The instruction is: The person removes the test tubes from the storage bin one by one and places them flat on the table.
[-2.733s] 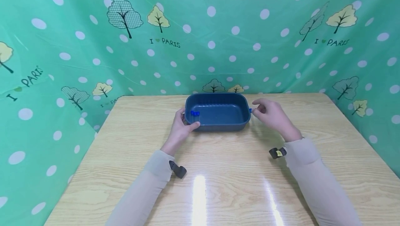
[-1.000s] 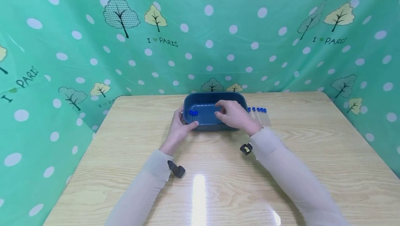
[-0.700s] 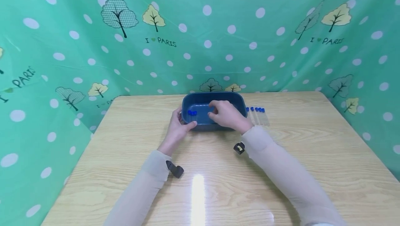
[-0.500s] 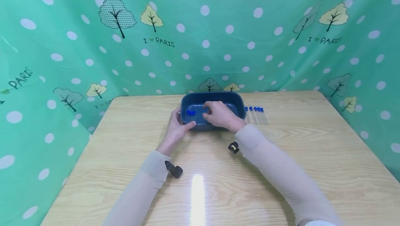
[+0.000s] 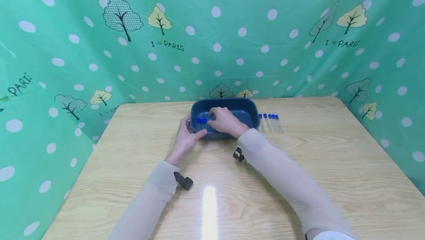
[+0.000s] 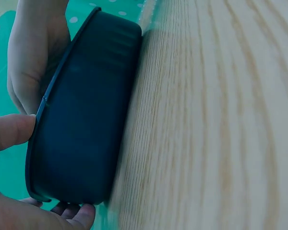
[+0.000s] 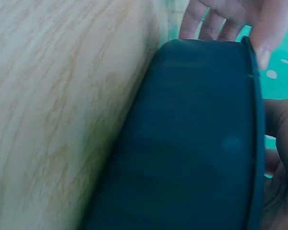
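Note:
My left hand (image 5: 186,135) grips the left end of a dark blue plastic bin (image 5: 247,134), thumb over the front rim and fingers around the end wall. In the left wrist view the thumb (image 6: 17,129) touches the rim, with fingertips under the end. Several clear test tubes with blue caps (image 5: 201,121) lie inside at the left. Over the bin's interior is my right hand (image 5: 227,122), its thumb and index finger bent and apart beside those caps, with nothing visible between them. The right wrist view shows mostly the bin's wall (image 7: 192,129); the right fingertips are hidden there.
More blue-capped test tubes (image 5: 270,122) lie in a row on the wooden table (image 5: 159,120), just right of the bin. A green dotted curtain (image 5: 232,41) hangs behind the table and along its sides.
My right hand has moved left from the bin's right end, over the interior, to the caps at the left. The row of tubes outside has come into view. The left hand keeps its grip.

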### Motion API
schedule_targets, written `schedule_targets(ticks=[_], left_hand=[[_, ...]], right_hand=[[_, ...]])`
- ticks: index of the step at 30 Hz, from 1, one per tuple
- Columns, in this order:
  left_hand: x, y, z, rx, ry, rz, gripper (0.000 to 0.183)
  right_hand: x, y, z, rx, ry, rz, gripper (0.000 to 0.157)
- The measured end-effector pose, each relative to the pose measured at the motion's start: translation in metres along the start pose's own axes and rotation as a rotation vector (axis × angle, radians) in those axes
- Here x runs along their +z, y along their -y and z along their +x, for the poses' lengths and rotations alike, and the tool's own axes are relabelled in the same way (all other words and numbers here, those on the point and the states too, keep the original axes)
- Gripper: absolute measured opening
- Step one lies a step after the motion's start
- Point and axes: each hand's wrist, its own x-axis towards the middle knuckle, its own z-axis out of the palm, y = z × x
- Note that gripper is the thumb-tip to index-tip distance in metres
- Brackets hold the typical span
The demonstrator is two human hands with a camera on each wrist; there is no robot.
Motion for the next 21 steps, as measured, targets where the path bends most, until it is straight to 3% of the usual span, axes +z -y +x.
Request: schedule_targets(ticks=[12, 21], left_hand=[[0.000, 0.001, 0.001, 0.010, -0.005, -0.015, 0.083], [0.001, 0.000, 0.001, 0.010, -0.012, -0.014, 0.084]], right_hand=[[0.010, 0.005, 0.021, 0.100, 0.026, 0.039, 0.034], [0.017, 0.006, 0.031, 0.128, 0.047, -0.017, 0.038]])
